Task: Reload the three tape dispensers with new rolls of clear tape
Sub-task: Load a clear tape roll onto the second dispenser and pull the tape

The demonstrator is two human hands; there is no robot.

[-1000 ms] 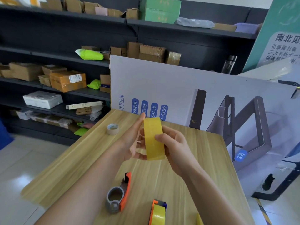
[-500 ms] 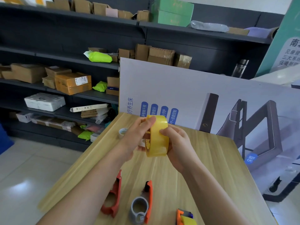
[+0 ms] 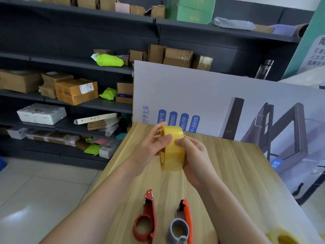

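The yellowish tape roll [image 3: 173, 150] is held on edge above the desk [image 3: 237, 173], its hole facing the left hand [image 3: 151, 147], which pinches the rim, while the right hand [image 3: 195, 157] curls round the other side; the red dispenser [image 3: 146, 224] lies below, nearer the left hand.

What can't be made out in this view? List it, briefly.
Head view only.
1. tape roll: its loose end is too fine to see, and parts are hidden by the left hand and right hand.
2. grey and orange dispenser: its base is cut off by the bottom edge.
3. second roll: it is blurred and cut off by the bottom edge.
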